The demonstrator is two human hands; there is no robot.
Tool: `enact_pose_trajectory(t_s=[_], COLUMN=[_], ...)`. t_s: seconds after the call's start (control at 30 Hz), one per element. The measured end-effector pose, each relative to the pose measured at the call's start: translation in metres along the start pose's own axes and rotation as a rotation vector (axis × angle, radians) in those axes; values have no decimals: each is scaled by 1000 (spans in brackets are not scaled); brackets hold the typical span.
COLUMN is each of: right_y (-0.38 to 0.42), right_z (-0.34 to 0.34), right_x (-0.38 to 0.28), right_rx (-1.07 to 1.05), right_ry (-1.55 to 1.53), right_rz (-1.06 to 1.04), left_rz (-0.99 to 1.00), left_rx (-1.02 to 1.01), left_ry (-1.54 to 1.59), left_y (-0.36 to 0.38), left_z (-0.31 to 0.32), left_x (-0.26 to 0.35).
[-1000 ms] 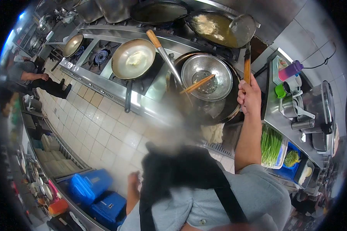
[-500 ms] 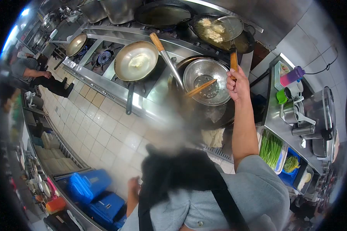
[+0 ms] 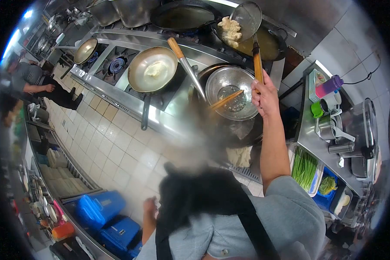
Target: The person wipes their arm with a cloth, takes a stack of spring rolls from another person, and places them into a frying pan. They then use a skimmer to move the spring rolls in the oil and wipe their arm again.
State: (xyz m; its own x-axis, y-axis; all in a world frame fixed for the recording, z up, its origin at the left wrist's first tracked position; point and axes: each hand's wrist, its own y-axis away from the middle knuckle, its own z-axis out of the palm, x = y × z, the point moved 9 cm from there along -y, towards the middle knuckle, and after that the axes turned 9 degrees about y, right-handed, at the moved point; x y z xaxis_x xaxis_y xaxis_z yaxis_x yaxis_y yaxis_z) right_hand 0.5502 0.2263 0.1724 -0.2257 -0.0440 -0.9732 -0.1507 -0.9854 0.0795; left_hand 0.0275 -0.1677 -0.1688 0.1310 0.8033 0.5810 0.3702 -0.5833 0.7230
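Observation:
My right hand (image 3: 265, 94) is closed round the wooden handle of a mesh skimmer (image 3: 247, 19). The skimmer's round head is over a wok of oil (image 3: 266, 47) at the back right, beside pale battered pieces (image 3: 230, 31) at the wok's left side. Below the wok, a metal strainer bowl (image 3: 230, 82) with wooden chopsticks (image 3: 226, 100) across it rests on a large dark wok. My left hand (image 3: 150, 205) hangs low by my body, its fingers small and partly hidden, and what it may hold cannot be made out.
A frying pan (image 3: 153, 69) with a little pale food stands left of a wooden-handled ladle (image 3: 187, 65). A side counter (image 3: 310, 125) at right bears a purple bottle and pots. Blue bins (image 3: 100, 208) stand lower left. Another person (image 3: 34, 78) is at far left.
My right hand has tilted and lifted the skimmer up and left, and the battered pieces have shifted left with its head. The other person at far left has moved slightly.

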Motion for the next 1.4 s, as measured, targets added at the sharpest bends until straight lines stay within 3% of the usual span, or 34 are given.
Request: enact_pose_trajectory(t_s=[0.13, 0.23, 0.3, 0.33, 0.4, 0.63, 0.7, 0.73, 0.83, 0.9, 0.93, 1.0, 1.03, 1.1, 1.13, 1.2, 1.23, 1.3, 1.33, 1.4], right_y=[10, 16, 20, 22, 27, 47, 52, 55, 67, 75, 78, 82, 84, 84, 84, 80, 75, 68, 64, 59], right_z=[4, 2, 1, 0, 1, 4, 4, 4, 2, -1, -3, -10, -14, -24, -31, -48, -59, -73, -78, -91], right_x=[-5, -4, -3, -3, -3, -12, -14, -16, -21, -23, -24, -27, -28, -28, -29, -26, -30, -34, -34, -37], right_rx=[8, 32, 44, 55, 54, 75, 76, 74, 74, 78, 80, 89, 94, 140, 183, 170, 232, 283, 282, 375], right_ry=[88, 146, 184, 222, 214, 289, 262, 234, 286, 270, 253, 247, 240, 258, 273, 319, 410, 509, 511, 640], right_rz=[-27, -41, -50, -60, -53, -98, -121, -141, -127, -130, -133, -135, -138, -148, -158, -138, -214, -313, -314, -299], left_rz=[-91, -77, 466, 467, 95, 198, 280, 280, 219, -32, -31, 236, 237, -85, -86, 326, 325, -276, -276, 268], left_rx=[40, 23, -51, -53, -103, -80, -89, -89, -46, -56, -59, -71, -74, -23, -24, -53, -55, 34, 33, -66], left_ry=[55, 14, -702, -703, -445, -359, -732, -733, -502, -204, -205, -402, -404, -186, -185, -536, -536, -8, -6, -431], left_y=[10, -13, -39, -44, -54, -55, -37, -34, -25, -12, -24, -39, -41, -13, -24, -31, -30, 27, 7, -42], left_z=[0, -2, 9, 8, 0, -1, 8, 8, 2, 3, 1, 1, 2, 2, 0, 6, 8, 6, 2, 5], left_x=[16, -18, -31, -35, -63, -53, -18, -16, -4, 7, -15, -21, -23, 3, -17, -8, -7, 35, 1, -33])
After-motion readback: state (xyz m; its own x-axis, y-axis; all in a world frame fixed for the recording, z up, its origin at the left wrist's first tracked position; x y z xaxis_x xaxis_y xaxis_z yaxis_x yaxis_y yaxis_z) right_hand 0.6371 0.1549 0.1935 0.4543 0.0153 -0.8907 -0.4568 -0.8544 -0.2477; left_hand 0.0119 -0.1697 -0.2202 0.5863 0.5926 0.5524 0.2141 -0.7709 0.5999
